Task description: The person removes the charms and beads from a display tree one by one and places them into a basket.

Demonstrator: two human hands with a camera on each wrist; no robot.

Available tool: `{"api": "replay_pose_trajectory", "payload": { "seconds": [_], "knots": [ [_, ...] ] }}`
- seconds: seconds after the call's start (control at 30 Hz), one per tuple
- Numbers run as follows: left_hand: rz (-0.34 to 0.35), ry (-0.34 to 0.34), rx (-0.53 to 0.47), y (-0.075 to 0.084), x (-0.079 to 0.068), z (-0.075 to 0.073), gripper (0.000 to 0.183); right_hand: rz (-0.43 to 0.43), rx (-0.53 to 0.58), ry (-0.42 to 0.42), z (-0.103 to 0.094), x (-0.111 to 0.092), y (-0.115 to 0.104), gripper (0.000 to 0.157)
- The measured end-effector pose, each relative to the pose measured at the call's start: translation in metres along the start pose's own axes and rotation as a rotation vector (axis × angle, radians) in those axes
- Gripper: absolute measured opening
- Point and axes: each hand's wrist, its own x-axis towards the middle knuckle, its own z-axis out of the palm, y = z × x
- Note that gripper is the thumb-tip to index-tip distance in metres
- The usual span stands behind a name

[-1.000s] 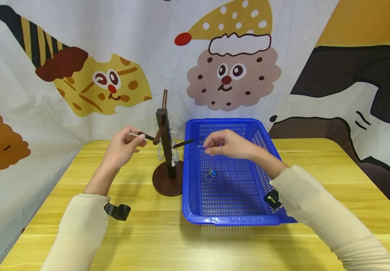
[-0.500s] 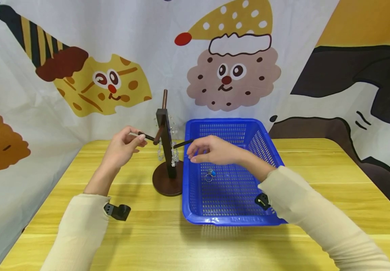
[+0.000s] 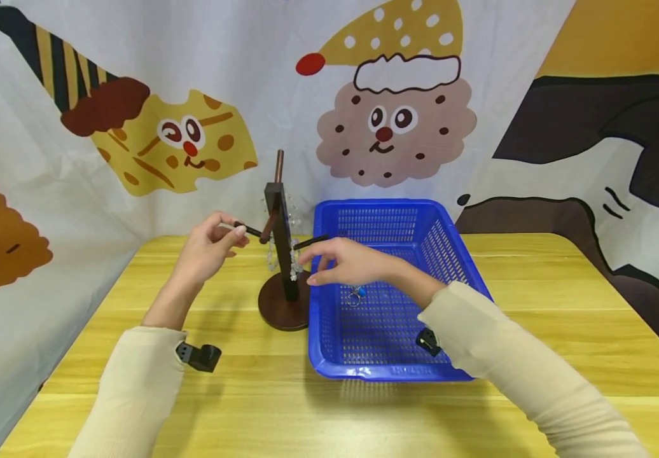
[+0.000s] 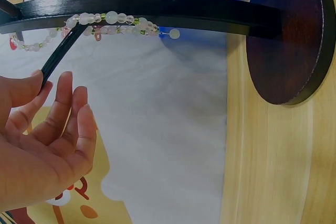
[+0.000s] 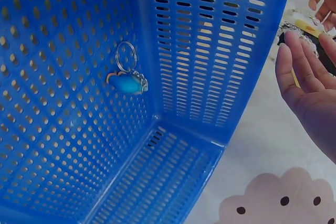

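A dark wooden jewelry stand (image 3: 285, 254) with several pegs stands on a round base (image 4: 291, 40). My left hand (image 3: 206, 248) pinches the tip of its left peg (image 4: 60, 56) between thumb and forefinger, the other fingers loose. Strings of clear and white beads (image 4: 112, 17) hang from the stand. On the right side, my right hand (image 3: 352, 261) reaches across the basket rim, its fingertips right at a bead bracelet (image 3: 295, 270) under the right peg (image 3: 311, 241). Its fingers (image 5: 302, 66) are relaxed and spread from the thumb in the right wrist view.
A blue plastic basket (image 3: 398, 370) stands close to the stand's right side. Inside lies a keyring (image 5: 126, 56) with a blue charm (image 5: 125, 83). Behind the wooden table (image 3: 238, 407) hangs a printed cloth (image 3: 284, 95) with cartoon figures.
My right hand has moved left and slightly down, from over the basket to the beads on the stand. The left hand keeps its pinch on the peg.
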Motion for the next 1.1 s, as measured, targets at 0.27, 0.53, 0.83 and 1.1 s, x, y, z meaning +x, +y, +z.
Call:
{"api": "replay_pose_trajectory", "payload": {
  "seconds": [0.27, 0.53, 0.83, 1.1],
  "knots": [
    [0.009, 0.005, 0.009, -0.001, 0.000, 0.000, 0.030, 0.021, -0.028, -0.007, 0.006, 0.006, 0.002, 0.038],
    [0.010, 0.008, 0.003, 0.000, -0.001, 0.001, 0.030, 0.053, -0.042, -0.008, 0.011, 0.012, 0.004, 0.043],
    [0.006, 0.001, -0.011, 0.000, -0.001, 0.000, 0.031, 0.058, -0.107, 0.000, 0.016, 0.013, 0.003, 0.045],
    [0.003, -0.004, -0.021, -0.001, 0.000, 0.000, 0.031, 0.018, -0.025, 0.024, 0.015, 0.011, 0.004, 0.035]
  ]
}}
